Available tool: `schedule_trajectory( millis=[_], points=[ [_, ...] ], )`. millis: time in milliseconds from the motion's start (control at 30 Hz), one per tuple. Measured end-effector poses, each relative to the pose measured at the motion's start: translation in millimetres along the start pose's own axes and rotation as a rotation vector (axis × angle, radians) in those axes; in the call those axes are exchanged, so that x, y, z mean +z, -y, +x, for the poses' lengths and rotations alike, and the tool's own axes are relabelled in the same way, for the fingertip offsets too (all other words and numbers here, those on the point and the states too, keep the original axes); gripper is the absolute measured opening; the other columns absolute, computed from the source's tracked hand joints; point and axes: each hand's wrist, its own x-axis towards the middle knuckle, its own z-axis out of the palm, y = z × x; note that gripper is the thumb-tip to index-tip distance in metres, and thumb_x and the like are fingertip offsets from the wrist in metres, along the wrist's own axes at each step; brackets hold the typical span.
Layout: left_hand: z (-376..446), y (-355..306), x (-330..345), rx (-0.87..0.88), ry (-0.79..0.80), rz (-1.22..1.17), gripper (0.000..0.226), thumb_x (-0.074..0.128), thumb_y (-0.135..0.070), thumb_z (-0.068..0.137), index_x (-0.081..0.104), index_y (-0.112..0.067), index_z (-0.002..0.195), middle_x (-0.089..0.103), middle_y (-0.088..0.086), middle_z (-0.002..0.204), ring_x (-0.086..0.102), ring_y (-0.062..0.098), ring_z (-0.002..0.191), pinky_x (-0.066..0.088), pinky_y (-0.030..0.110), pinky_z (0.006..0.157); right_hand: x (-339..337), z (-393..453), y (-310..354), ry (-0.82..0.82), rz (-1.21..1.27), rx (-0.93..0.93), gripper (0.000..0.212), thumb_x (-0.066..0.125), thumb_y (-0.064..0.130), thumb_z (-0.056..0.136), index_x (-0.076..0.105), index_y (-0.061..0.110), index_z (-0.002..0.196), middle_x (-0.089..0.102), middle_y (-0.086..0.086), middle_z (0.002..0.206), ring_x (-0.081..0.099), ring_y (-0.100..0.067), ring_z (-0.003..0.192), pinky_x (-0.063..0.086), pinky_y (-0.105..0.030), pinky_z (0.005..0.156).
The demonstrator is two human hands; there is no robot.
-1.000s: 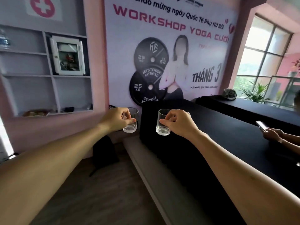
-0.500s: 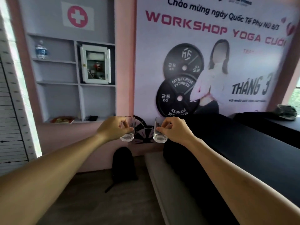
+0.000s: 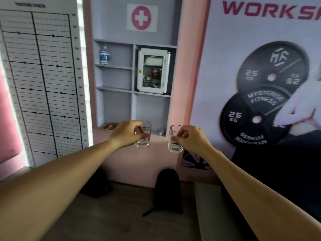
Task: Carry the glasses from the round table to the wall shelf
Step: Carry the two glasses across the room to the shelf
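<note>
My left hand (image 3: 127, 133) grips a clear, empty tumbler (image 3: 144, 140) by its side, held upright in front of the bottom right compartment of the wall shelf. My right hand (image 3: 191, 139) holds a second clear glass (image 3: 174, 145) upright, in front of the pink wall just right of the shelf. The grey wall shelf (image 3: 132, 92) is straight ahead, recessed in the pink wall, with several open compartments. Both arms are stretched out towards it. The round table is out of view.
A white first-aid cabinet (image 3: 152, 71) fills the upper right compartment; a water bottle (image 3: 104, 55) stands top left. Small items lie on the bottom ledge (image 3: 110, 126). A black backpack (image 3: 167, 190) leans on the floor below. A dark counter (image 3: 278, 171) runs along the right.
The view has swung left and closer to the wall, so the shelf now stands straight ahead. Both hands still hold their glasses, now level with the shelf's bottom row.
</note>
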Motion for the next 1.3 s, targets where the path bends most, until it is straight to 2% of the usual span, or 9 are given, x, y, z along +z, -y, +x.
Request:
schedule_trajectory(
  millis=[100, 267, 367, 467, 667, 800, 900, 1100, 1300],
  points=[
    [44, 42, 4, -0.016, -0.009, 0.01, 0.028, 0.079, -0.05, 0.075, 0.069, -0.024, 0.076, 0.066, -0.012, 0.069, 0.06, 0.01, 0.067, 0.049, 0.03, 0.069, 34, 54, -2, 0.028, 0.021, -0.036, 0.021, 0.078, 0.043, 0.08, 0.07, 0.023, 0.078, 0.07, 0.005, 0.081, 0.063, -0.014, 0.079, 0.054, -0.03, 0.07],
    [121, 104, 9, -0.002, -0.027, 0.001, 0.026, 0.081, -0.045, 0.077, 0.071, -0.021, 0.077, 0.072, -0.006, 0.077, 0.06, 0.009, 0.068, 0.048, 0.029, 0.065, 82, 145, -3, 0.044, 0.033, -0.047, 0.019, 0.077, 0.042, 0.08, 0.068, 0.026, 0.075, 0.069, 0.004, 0.083, 0.06, -0.012, 0.076, 0.041, -0.023, 0.058],
    [164, 135, 9, -0.011, -0.015, 0.013, 0.026, 0.081, -0.045, 0.077, 0.07, -0.022, 0.077, 0.073, -0.005, 0.08, 0.065, 0.013, 0.075, 0.054, 0.033, 0.072, 103, 194, -3, 0.039, 0.068, -0.039, 0.02, 0.078, 0.041, 0.081, 0.068, 0.027, 0.073, 0.067, 0.006, 0.08, 0.058, -0.011, 0.074, 0.04, -0.023, 0.056],
    [205, 166, 10, -0.039, -0.018, 0.004, 0.026, 0.08, -0.047, 0.075, 0.07, -0.023, 0.076, 0.074, -0.006, 0.081, 0.069, 0.014, 0.081, 0.058, 0.038, 0.079, 125, 240, -5, 0.038, 0.084, -0.041, 0.02, 0.079, 0.041, 0.08, 0.068, 0.026, 0.073, 0.067, 0.007, 0.076, 0.061, -0.013, 0.071, 0.043, -0.023, 0.058],
    [281, 217, 17, -0.046, -0.022, 0.029, 0.027, 0.079, -0.048, 0.078, 0.07, -0.022, 0.08, 0.074, -0.003, 0.086, 0.069, 0.017, 0.087, 0.057, 0.039, 0.081, 171, 341, -12, 0.054, 0.091, -0.07, 0.018, 0.077, 0.042, 0.081, 0.069, 0.027, 0.077, 0.069, 0.005, 0.086, 0.064, -0.014, 0.082, 0.055, -0.032, 0.072],
    [333, 254, 23, -0.072, -0.033, 0.067, 0.025, 0.077, -0.047, 0.08, 0.068, -0.023, 0.081, 0.073, -0.003, 0.09, 0.068, 0.017, 0.089, 0.057, 0.041, 0.082, 203, 412, -17, 0.088, 0.102, -0.139, 0.019, 0.077, 0.041, 0.082, 0.071, 0.023, 0.081, 0.071, 0.003, 0.086, 0.064, -0.014, 0.083, 0.055, -0.032, 0.072],
    [377, 282, 26, -0.097, -0.08, 0.084, 0.026, 0.078, -0.047, 0.079, 0.067, -0.023, 0.079, 0.072, -0.005, 0.087, 0.067, 0.016, 0.087, 0.057, 0.038, 0.081, 224, 472, -19, 0.112, 0.114, -0.189, 0.019, 0.076, 0.04, 0.083, 0.07, 0.023, 0.081, 0.071, 0.003, 0.086, 0.065, -0.014, 0.083, 0.051, -0.027, 0.068],
    [460, 331, 12, -0.173, -0.184, 0.116, 0.024, 0.079, -0.046, 0.078, 0.068, -0.025, 0.078, 0.073, -0.006, 0.087, 0.068, 0.014, 0.088, 0.057, 0.039, 0.082, 259, 593, -10, 0.145, 0.15, -0.259, 0.018, 0.077, 0.041, 0.082, 0.066, 0.028, 0.074, 0.071, 0.001, 0.089, 0.065, -0.016, 0.088, 0.055, -0.032, 0.076],
    [508, 388, 2, -0.249, -0.266, 0.13, 0.025, 0.077, -0.05, 0.077, 0.067, -0.027, 0.076, 0.072, -0.008, 0.086, 0.067, 0.011, 0.089, 0.057, 0.038, 0.082, 309, 673, 13, 0.171, 0.231, -0.365, 0.017, 0.07, 0.034, 0.089, 0.067, 0.018, 0.086, 0.064, 0.005, 0.093, 0.058, -0.015, 0.088, 0.045, -0.029, 0.073]
  ],
)
